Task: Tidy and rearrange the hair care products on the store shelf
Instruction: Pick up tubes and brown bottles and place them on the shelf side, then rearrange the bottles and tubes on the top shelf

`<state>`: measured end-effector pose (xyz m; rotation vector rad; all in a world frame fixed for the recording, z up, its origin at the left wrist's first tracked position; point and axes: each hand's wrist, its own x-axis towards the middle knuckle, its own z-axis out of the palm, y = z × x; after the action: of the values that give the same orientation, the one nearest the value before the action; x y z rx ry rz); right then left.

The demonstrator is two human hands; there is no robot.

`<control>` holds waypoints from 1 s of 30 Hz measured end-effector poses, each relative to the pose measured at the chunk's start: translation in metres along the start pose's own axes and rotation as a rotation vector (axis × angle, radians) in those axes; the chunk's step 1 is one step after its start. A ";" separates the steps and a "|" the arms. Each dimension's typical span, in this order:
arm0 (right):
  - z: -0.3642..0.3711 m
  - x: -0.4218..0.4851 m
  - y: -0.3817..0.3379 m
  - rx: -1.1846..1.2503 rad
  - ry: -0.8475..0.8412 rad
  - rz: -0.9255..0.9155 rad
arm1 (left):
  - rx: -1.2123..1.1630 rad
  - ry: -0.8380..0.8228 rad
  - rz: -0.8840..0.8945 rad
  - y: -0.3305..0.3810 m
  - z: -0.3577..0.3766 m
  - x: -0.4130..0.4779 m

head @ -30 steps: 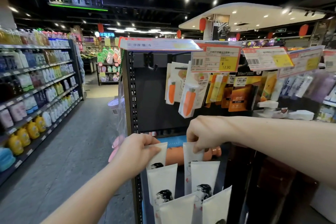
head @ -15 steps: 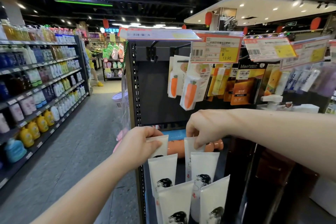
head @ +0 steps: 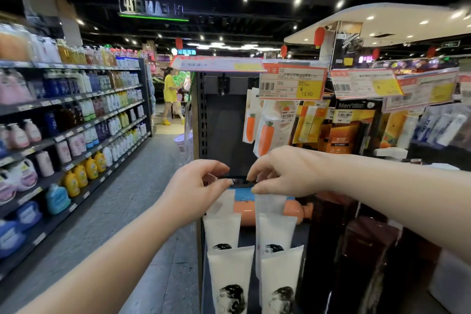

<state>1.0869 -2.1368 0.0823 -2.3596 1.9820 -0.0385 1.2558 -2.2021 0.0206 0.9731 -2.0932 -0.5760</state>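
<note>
The left hand [head: 196, 192] and the right hand [head: 286, 173] are held near each other but apart. Each is pinched with thumb and fingers on the flat top edge of a white plastic tube: the rear left tube [head: 225, 202] and the rear right tube [head: 270, 202]. These are placed at the top of two overlapped columns on the dark metal end panel [head: 224, 130] of the shelf.

If one edge is pulled more strongly than the other, a tube may be released and dropped, and the front tubes [head: 221, 228] printed with a black-haired head may be pushed out of line. The orange round bottle [head: 297, 209] lying behind may also be knocked.

How the tubes are fixed is hidden by the fingers; only a short black bar [head: 239, 182] is seen between the hands. The lowest tubes are cut off by the frame, and the price labels are blurred.
</note>
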 end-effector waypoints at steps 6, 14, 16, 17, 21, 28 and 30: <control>-0.015 -0.023 0.003 0.058 0.077 -0.101 | 0.063 0.130 -0.014 0.037 -0.010 -0.022; -0.022 -0.075 0.010 0.178 0.158 -0.127 | 0.138 0.160 -0.023 0.082 -0.005 -0.061; -0.023 -0.094 0.012 0.165 0.195 -0.110 | 0.137 0.157 -0.009 0.092 -0.004 -0.070; -0.024 -0.104 0.013 0.166 0.213 -0.093 | 0.133 0.157 0.001 0.097 -0.002 -0.074; -0.025 -0.145 0.013 0.199 0.262 -0.025 | 0.115 0.152 0.056 0.116 0.003 -0.095; -0.010 -0.215 -0.012 0.261 0.303 0.066 | -0.042 0.081 0.118 0.145 0.010 -0.157; 0.002 -0.238 -0.020 0.283 0.294 0.105 | -0.131 0.017 0.111 0.147 0.023 -0.177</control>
<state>1.0657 -1.8993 0.0860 -2.1670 2.0516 -0.6505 1.2484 -1.9709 0.0243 0.7799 -2.0526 -0.6369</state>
